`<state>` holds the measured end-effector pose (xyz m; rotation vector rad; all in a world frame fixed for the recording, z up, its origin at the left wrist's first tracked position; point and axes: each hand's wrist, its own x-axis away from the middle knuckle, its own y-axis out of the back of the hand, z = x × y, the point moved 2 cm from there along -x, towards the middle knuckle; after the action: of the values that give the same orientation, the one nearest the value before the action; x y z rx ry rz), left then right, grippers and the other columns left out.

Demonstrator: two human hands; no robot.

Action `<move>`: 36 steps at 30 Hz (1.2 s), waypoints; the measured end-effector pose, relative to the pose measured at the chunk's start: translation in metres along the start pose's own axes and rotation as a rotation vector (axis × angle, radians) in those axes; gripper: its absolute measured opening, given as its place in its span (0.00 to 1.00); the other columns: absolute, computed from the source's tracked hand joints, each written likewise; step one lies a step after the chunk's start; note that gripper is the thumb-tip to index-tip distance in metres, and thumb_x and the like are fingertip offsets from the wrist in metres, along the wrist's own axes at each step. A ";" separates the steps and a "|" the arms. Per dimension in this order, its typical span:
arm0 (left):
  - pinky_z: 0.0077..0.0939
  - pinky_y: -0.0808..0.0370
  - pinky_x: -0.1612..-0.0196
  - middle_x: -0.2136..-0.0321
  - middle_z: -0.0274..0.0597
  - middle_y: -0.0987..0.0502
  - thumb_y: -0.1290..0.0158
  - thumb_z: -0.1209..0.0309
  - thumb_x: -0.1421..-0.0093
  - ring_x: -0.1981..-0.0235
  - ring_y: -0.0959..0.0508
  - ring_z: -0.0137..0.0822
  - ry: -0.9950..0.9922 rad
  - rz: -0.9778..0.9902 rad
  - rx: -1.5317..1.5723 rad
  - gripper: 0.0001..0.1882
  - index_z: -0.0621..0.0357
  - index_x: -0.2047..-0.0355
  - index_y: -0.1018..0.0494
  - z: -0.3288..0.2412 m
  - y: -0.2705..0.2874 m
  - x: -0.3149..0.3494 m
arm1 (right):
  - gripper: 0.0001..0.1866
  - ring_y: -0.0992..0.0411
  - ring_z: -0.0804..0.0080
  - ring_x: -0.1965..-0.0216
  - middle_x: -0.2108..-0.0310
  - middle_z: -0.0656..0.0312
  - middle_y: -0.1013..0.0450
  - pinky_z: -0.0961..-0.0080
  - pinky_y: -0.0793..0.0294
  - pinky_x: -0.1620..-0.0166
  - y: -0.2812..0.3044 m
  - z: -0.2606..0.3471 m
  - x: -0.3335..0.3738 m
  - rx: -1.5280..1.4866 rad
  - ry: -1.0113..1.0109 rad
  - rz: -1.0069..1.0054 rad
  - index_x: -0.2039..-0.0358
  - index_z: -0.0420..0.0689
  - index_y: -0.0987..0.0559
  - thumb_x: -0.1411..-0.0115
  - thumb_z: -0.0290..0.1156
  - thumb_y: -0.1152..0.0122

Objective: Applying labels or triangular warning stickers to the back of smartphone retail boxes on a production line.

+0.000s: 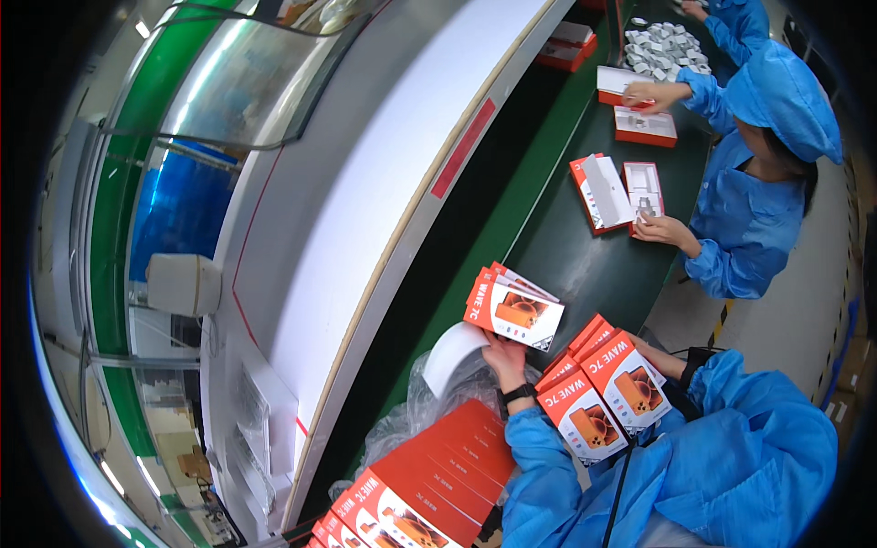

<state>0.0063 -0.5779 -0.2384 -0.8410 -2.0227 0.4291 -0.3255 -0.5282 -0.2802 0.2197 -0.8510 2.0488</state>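
Note:
Phone boxes in red and white, each with an orange phone picture, lie about my hands. My left hand [508, 358], with a black band at the wrist, is closed on the near edge of a phone box [519, 312] over the green bench. Another box shows partly behind it. A curved white sheet [454, 358] is beside that hand. My right hand [660, 359] is behind an upright, tilted group of phone boxes [630, 388] close to my body; its fingers are hidden by them.
A row of red boxes [438, 475] stands at the lower middle, beside clear plastic wrap [393, 434]. Across the dark green bench [571, 260], a co-worker [758, 201] in blue handles open boxes [644, 187]. Small white pieces [665, 50] are piled beyond. A white shelf [393, 183] runs along the left.

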 end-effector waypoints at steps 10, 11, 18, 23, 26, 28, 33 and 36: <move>0.43 0.28 0.50 0.50 0.50 0.30 0.72 0.56 0.36 0.51 0.28 0.49 0.161 0.214 -0.149 0.27 0.62 0.46 0.37 0.028 -0.040 -0.073 | 0.35 0.48 0.75 0.38 0.36 0.60 0.51 0.76 0.46 0.38 -0.029 0.039 0.009 -0.034 0.048 0.116 0.35 0.43 0.53 0.35 0.48 0.57; 0.43 0.29 0.50 0.51 0.50 0.30 0.72 0.56 0.36 0.51 0.28 0.49 0.172 0.218 -0.165 0.27 0.62 0.46 0.37 0.032 -0.049 -0.078 | 0.35 0.48 0.75 0.38 0.36 0.60 0.51 0.76 0.46 0.38 -0.032 0.046 0.012 -0.040 0.053 0.108 0.35 0.43 0.53 0.35 0.48 0.57; 0.42 0.31 0.47 0.50 0.50 0.32 0.72 0.59 0.37 0.49 0.30 0.49 0.242 0.268 -0.230 0.26 0.62 0.47 0.37 0.073 -0.108 -0.115 | 0.35 0.47 0.76 0.39 0.37 0.59 0.48 0.78 0.47 0.39 -0.036 0.057 0.025 -0.010 0.046 0.036 0.36 0.41 0.51 0.35 0.48 0.58; 0.43 0.32 0.46 0.49 0.49 0.32 0.72 0.57 0.37 0.48 0.31 0.50 0.270 0.312 -0.207 0.26 0.60 0.47 0.37 0.091 -0.119 -0.127 | 0.34 0.47 0.74 0.39 0.37 0.58 0.47 0.76 0.48 0.39 -0.024 0.032 0.029 0.140 0.039 -0.045 0.36 0.41 0.50 0.35 0.47 0.58; 0.55 0.41 0.42 0.45 0.49 0.36 0.72 0.54 0.38 0.43 0.36 0.51 0.244 0.386 -0.203 0.27 0.56 0.45 0.39 0.078 -0.113 -0.122 | 0.32 0.48 0.73 0.39 0.37 0.58 0.48 0.75 0.48 0.39 -0.020 0.017 0.019 0.195 0.051 -0.036 0.36 0.43 0.48 0.35 0.47 0.58; 0.71 0.58 0.43 0.40 0.47 0.44 0.71 0.51 0.39 0.37 0.47 0.52 0.433 0.090 -0.487 0.29 0.48 0.41 0.43 0.058 -0.125 -0.086 | 0.32 0.48 0.73 0.39 0.37 0.58 0.48 0.75 0.48 0.39 -0.005 0.006 0.020 0.191 0.030 -0.051 0.36 0.43 0.48 0.35 0.47 0.58; 0.54 0.54 0.40 0.41 0.44 0.39 0.73 0.47 0.42 0.38 0.44 0.42 0.204 0.159 -0.487 0.34 0.53 0.41 0.41 -0.020 -0.020 -0.001 | 0.30 0.42 0.74 0.42 0.39 0.60 0.44 0.76 0.41 0.42 -0.020 0.016 0.018 -0.179 0.017 0.041 0.38 0.43 0.44 0.35 0.47 0.57; 0.41 0.40 0.43 0.47 0.50 0.33 0.73 0.46 0.40 0.45 0.34 0.43 -0.071 -0.075 -0.561 0.36 0.63 0.44 0.40 0.009 0.066 0.072 | 0.30 0.39 0.76 0.44 0.41 0.61 0.41 0.76 0.38 0.43 -0.044 0.048 0.027 -0.228 -0.030 0.044 0.38 0.45 0.45 0.36 0.46 0.55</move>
<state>-0.0029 -0.4807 -0.2387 -1.0853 -2.2679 -0.1696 -0.3142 -0.5243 -0.2108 0.1063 -1.1076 1.9737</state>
